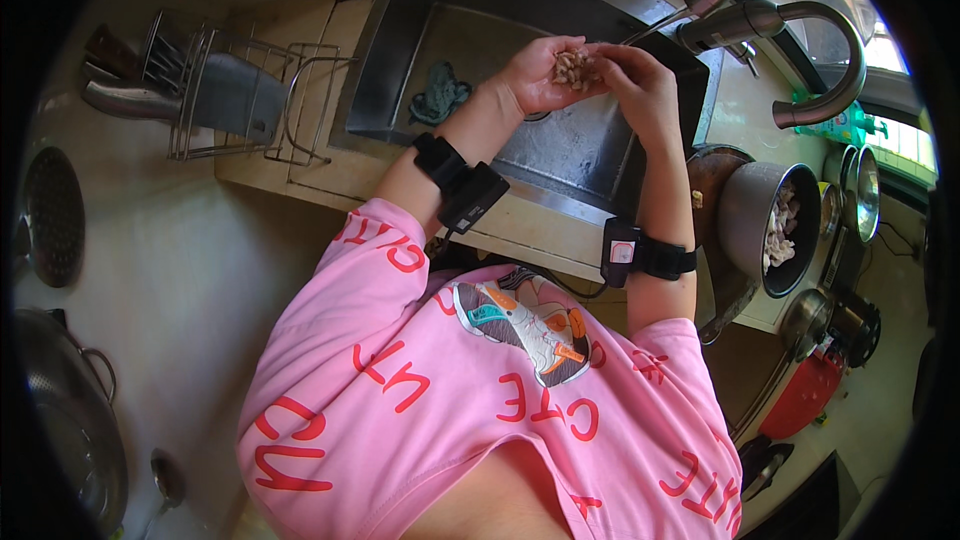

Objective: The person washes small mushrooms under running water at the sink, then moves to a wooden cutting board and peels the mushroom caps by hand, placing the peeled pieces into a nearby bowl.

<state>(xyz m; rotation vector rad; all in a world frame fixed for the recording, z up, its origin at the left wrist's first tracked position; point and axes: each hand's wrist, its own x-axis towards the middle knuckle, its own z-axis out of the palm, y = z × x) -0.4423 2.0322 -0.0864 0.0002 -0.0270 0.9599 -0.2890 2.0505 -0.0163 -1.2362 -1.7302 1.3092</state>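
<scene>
Small pale brown pieces of food [574,70], perhaps nuts or beans, lie heaped in the cupped palm of my left hand [536,76]. The fingers of my right hand [634,82] touch the right side of the heap; whether they pinch a piece is hidden. Both hands are above a stainless steel sink [566,152]. A crumpled green-grey cloth [440,94] lies on the sink's bottom, left of my left forearm. Part of the drain shows just beneath my left hand.
A curved metal faucet [825,11] rises at the sink's right. Beyond the right edge stand a pot [750,217] with pale meat pieces and a round wooden board [712,184]. A wire rack [232,90] with a cleaver [240,96] is at the left.
</scene>
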